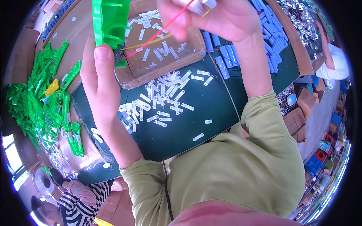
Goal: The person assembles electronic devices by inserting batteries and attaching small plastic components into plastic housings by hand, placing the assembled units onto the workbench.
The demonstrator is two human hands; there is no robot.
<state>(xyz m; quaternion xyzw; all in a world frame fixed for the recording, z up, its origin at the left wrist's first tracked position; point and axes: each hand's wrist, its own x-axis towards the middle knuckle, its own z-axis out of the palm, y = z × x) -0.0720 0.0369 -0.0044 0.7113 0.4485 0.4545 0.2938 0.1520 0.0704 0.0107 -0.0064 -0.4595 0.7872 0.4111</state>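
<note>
Inside a carton [188, 58] lie white strips [146, 55]; left fingers [102, 64] pinch green plastic [108, 22], right fingers [179, 30] something white [197, 6]

The scene is bright, with a cool cast and only faint, soft shadows on the table [169, 141]. At left, the window [12, 156] burns out to white; strip lights [333, 194] glare along the right edge, and metal parts [299, 22] glint at far right. The right hand [230, 19] is pale and softly blurred, the left hand [100, 81] clearer, the white strips [187, 107] fairly crisp. Fisheye curvature bends the outer edges into a black, purple-fringed rim.
</note>
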